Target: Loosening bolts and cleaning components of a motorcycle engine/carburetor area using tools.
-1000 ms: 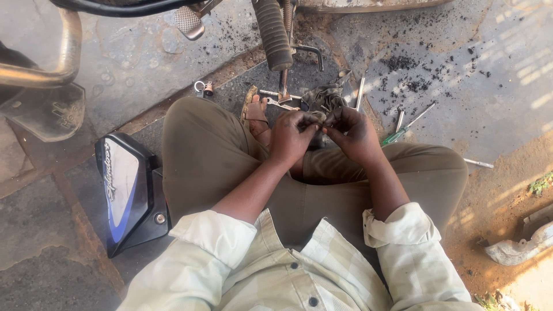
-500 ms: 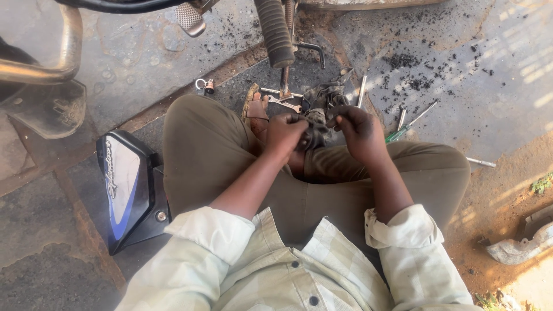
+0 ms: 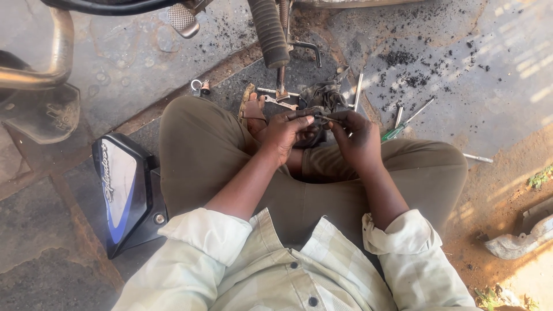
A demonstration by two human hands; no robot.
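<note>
- As the person sits cross-legged on the stone floor (image 3: 461, 52), the head view shows both hands meeting just above the lap, in front of the crossed shins.
- The left hand (image 3: 286, 131) has its fingers (image 3: 304, 120) curled round a small dark metal part (image 3: 318, 116), thumb on top; the grasp looks firm.
- The right hand (image 3: 358, 137) pinches the same part from the other side, its fingers bent inward; both hands touch it, neither nearer.
- The part's long axis seems to run left to right between the hands, though it is mostly hidden.
- Just beyond the hands lie a greasy rag (image 3: 325, 95), a spanner (image 3: 278, 102) and a green-handled screwdriver (image 3: 403, 125).
- A motorcycle footrest (image 3: 268, 31) stands farther ahead; a blue-and-white side panel (image 3: 124, 190) rests beside the left knee.
</note>
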